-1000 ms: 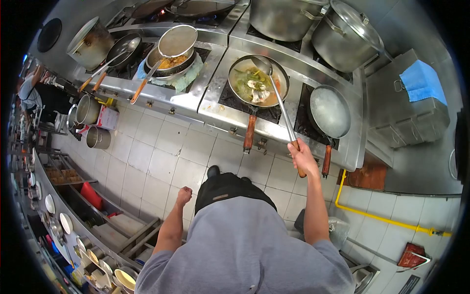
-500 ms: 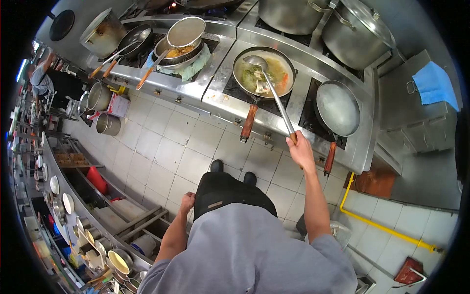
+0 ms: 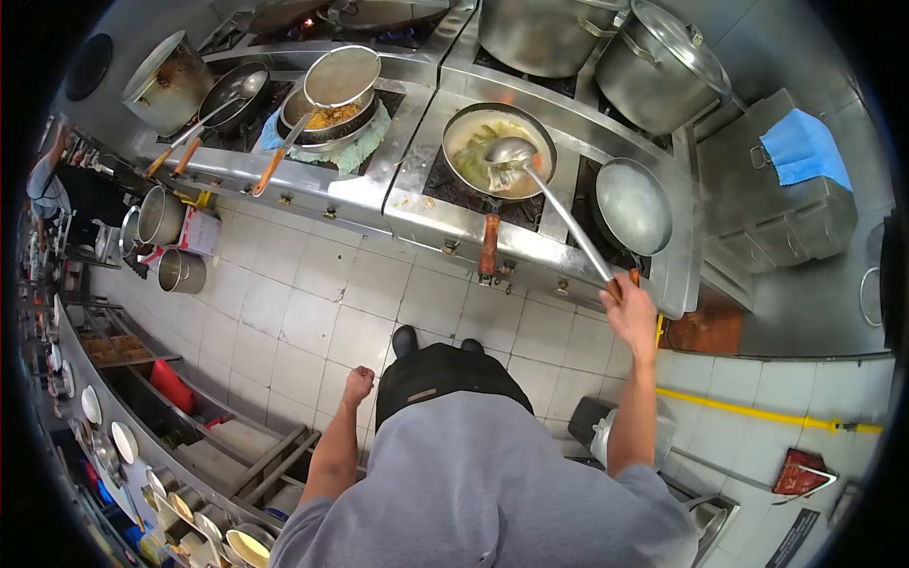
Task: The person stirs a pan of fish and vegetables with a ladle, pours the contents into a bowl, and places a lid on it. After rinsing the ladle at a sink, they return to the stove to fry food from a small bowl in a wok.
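Observation:
My right hand (image 3: 632,312) is closed around the wooden grip of a long metal ladle (image 3: 579,230). The ladle's bowl is down in a frying pan (image 3: 453,180), over a pale broth (image 3: 483,133) with green leaves and orange pieces. This pan sits on a burner, its wooden handle (image 3: 490,244) pointing toward me. Low at my side, my left hand (image 3: 359,384) is curled into a fist, with nothing visible in it. To the right of the broth stands a second pan (image 3: 632,206) with cloudy, whitish contents; the right hand is close to its handle.
Large stockpots (image 3: 660,66) stand behind the burners. On the left are a sieve (image 3: 342,76) over a bowl of orange-brown food, a dark wok (image 3: 227,95) and a tall pot (image 3: 169,85). A blue cloth (image 3: 805,149) hangs at right. A yellow pipe (image 3: 748,409) runs along the floor.
The ladle's bowl has moved from the far side of the pan toward its near right, and my right hand has drawn back rightward. My left hand has shifted slightly. The view has turned a little.

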`<state>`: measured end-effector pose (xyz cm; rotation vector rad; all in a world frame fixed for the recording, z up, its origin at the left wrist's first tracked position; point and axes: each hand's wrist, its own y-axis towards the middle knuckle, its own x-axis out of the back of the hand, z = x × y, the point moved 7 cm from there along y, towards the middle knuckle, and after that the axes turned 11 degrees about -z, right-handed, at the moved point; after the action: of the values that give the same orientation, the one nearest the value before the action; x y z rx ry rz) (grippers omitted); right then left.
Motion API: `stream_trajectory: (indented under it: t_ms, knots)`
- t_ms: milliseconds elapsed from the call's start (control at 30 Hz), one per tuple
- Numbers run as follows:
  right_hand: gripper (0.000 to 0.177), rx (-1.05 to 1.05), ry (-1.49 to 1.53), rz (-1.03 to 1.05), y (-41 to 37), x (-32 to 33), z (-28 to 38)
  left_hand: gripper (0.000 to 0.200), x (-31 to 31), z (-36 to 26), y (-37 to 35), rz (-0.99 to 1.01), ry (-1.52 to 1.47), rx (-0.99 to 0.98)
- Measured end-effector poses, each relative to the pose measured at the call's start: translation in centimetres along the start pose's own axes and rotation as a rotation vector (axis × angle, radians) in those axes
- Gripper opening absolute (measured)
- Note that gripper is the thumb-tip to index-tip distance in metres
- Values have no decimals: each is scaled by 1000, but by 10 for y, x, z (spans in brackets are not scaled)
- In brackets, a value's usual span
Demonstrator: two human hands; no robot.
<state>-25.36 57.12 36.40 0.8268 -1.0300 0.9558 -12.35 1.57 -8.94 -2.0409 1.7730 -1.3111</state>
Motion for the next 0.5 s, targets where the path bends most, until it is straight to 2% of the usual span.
stream_trajectory:
  t_ms: [67,200,300,333,467,500]
  knots:
    - [26,-23,-60,-21,-5,33,8,24,5,1,12,9,26,-43]
    - [25,-41,-237,23,-15,67,23,25,12,5,23,34,62,25]
    - [25,-32,-317,42,-18,59,30,28,6,17,39,63,206,78]
    - [23,-32,-337,48,-19,51,30,30,-6,41,63,29,245,-46]
    - [24,-85,-271,14,-25,17,27,33,-22,13,70,107,225,-68]
    - [24,-109,-239,4,-28,11,24,30,-29,5,77,130,232,-129]
